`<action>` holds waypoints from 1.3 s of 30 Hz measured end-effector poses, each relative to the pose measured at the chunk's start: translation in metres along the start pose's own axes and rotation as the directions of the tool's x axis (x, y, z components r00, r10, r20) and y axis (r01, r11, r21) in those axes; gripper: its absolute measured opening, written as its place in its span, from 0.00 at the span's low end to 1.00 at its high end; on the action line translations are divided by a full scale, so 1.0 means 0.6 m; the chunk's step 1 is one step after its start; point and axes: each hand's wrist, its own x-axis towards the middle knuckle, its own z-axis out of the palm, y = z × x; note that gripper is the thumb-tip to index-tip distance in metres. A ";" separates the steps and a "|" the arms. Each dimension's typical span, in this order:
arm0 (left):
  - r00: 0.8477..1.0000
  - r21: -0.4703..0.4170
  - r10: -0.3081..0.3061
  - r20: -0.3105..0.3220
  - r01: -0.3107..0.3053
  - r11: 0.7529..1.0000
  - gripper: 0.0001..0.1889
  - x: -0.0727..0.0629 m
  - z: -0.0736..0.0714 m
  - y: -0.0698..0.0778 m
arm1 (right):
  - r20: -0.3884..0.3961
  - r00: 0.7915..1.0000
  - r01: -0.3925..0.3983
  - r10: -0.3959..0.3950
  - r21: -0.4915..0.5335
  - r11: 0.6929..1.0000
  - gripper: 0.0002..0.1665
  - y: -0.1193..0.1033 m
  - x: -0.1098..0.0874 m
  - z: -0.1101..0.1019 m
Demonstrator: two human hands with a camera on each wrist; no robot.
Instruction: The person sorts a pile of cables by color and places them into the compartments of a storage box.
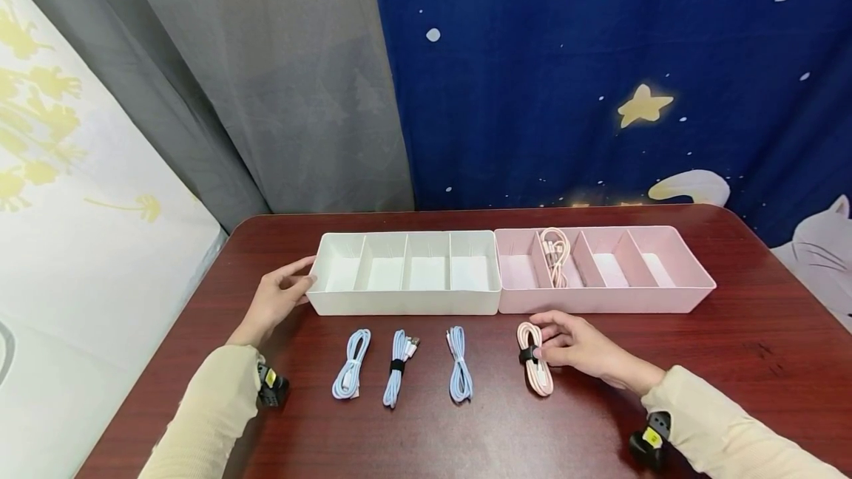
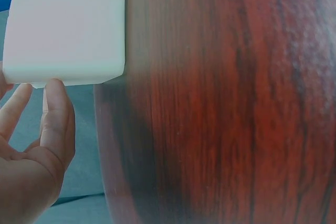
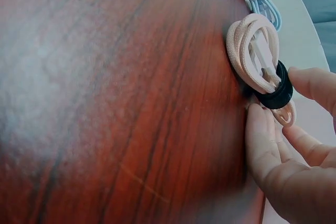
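Right hand (image 1: 577, 346) on the nearer pink cable bundle (image 1: 542, 377), thumb and forefinger bent either side of its black strap (image 1: 528, 354), parted by no more than the bundle's thickness. Looks like a light pinch; how firm, I can't tell. The knack here: squeeze right at the strap, where the coils are cinched, thumb low by the table (image 1: 399, 442), so both tips bear evenly. Catch just one loose strand and the coil could pull out of shape.

And where's the bundle? At nine o'clock from my right palm, its middle between the fingers, its loops running roughly eleven to five. Out at one o'clock stands the pink box (image 1: 602, 301), another pink cable (image 1: 558, 265) in its second compartment from the left. Three blue cables (image 1: 351, 364) (image 1: 396, 372) (image 1: 460, 368) make a row toward nine. At ten o'clock, the white box (image 1: 406, 304) sits snug beside the pink one; my left hand (image 1: 273, 300), fingers loosely extended, touches its nine-o'clock end, apparently clasping nothing.
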 end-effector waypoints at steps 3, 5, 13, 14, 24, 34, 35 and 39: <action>1.000 -0.001 -0.005 0.001 0.005 1.000 0.24 0.000 0.000 0.000 | 0.011 1.000 0.010 -0.010 -0.002 1.000 0.31 0.002 0.002 -0.001; 1.000 0.001 -0.010 0.000 0.010 1.000 0.25 0.000 0.000 0.000 | 0.018 1.000 0.017 -0.017 -0.010 1.000 0.31 0.003 0.004 -0.002; 1.000 0.007 -0.005 0.006 0.005 1.000 0.25 0.001 -0.001 -0.002 | 0.038 0.999 0.002 0.000 -0.044 0.999 0.29 0.004 0.009 -0.005; 1.000 0.009 -0.005 0.006 0.005 1.000 0.25 0.001 -0.001 -0.002 | 0.042 0.999 0.000 0.002 -0.046 0.999 0.28 0.004 0.009 -0.006; 1.000 0.015 -0.003 0.002 0.003 1.000 0.25 0.001 -0.002 -0.003 | 0.079 0.997 -0.009 0.008 0.007 1.000 0.28 0.000 0.010 -0.007; 1.000 0.016 0.004 0.003 -0.004 1.000 0.25 0.001 -0.001 -0.002 | 0.077 0.997 -0.023 0.018 0.058 0.998 0.28 0.005 0.011 -0.005; 1.000 0.017 0.004 0.002 -0.004 1.000 0.25 0.001 -0.001 -0.002 | 0.075 0.997 -0.027 0.022 0.059 0.998 0.28 0.004 0.011 -0.005; 1.000 0.019 0.002 -0.001 -0.002 1.000 0.25 0.001 -0.001 -0.003 | 0.064 0.997 -0.038 0.034 0.055 0.998 0.27 0.003 0.010 -0.005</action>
